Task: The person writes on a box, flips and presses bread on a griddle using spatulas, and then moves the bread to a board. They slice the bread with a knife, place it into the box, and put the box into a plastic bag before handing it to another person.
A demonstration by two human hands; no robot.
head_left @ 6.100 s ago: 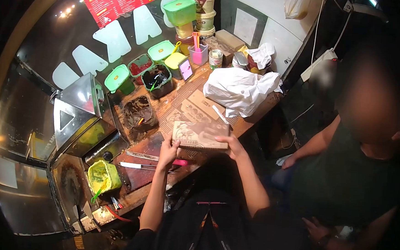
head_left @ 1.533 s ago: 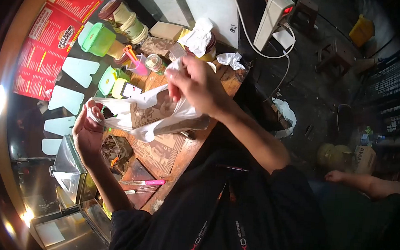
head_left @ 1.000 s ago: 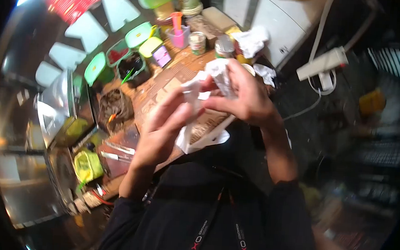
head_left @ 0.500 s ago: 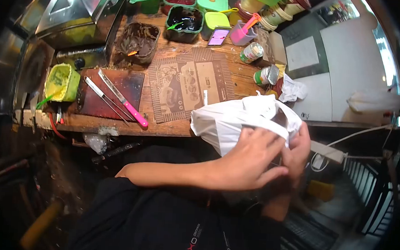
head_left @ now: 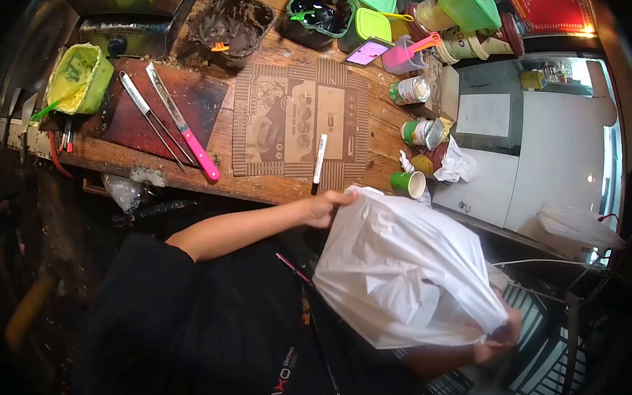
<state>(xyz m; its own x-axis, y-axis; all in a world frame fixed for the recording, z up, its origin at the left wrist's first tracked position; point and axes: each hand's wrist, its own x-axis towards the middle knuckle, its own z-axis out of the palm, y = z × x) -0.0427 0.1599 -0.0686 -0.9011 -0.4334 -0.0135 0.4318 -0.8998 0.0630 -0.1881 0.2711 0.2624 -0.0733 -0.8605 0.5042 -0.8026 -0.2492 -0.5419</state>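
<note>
A white plastic bag [head_left: 406, 268] is stretched between my two hands in front of my body, off the table's front edge. My left hand [head_left: 324, 207] pinches its upper left corner. At the lower right, my right hand [head_left: 501, 338] grips the bag's other side, its fingers partly covered by the plastic. Whatever the bag contains is hidden. Just beyond my left hand, a white marker [head_left: 319, 161] with a black end lies on a flat brown printed cardboard box [head_left: 299, 124].
Left on the table, a pink-handled knife [head_left: 193, 143] and metal tongs [head_left: 144, 104] lie on a dark board [head_left: 124, 131], beside a green tub [head_left: 95, 82]. Behind are a chocolate-smeared tub [head_left: 229, 25] and a phone [head_left: 368, 51]. Cans [head_left: 411, 91] and a green cup [head_left: 409, 183] stand right.
My hands have moved apart, spreading the bag wide and bringing it lower and nearer my body. The green cup and the whole marker now show. The view has shifted.
</note>
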